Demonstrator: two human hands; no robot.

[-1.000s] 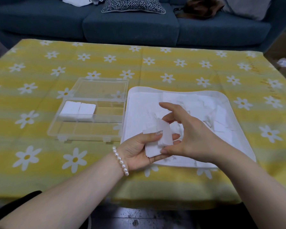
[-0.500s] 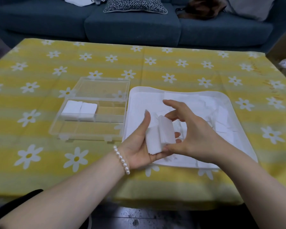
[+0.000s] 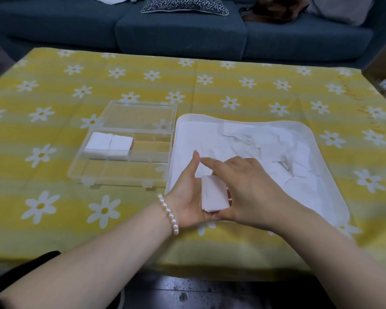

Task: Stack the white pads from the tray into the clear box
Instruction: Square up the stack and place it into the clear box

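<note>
Here, the left hand cradles a small stack of white square cotton pads while the right hand pinches and squares it over the white plastic tray; edges should sit flush before moving to ten o'clock, the clear compartmented plastic box.

My left hand lay palm-up cradling a small pad stack, my right hand curled round it.

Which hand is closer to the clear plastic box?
The left hand: it is just right of the clear plastic box. The right hand is farther right, over the white tray.
</note>
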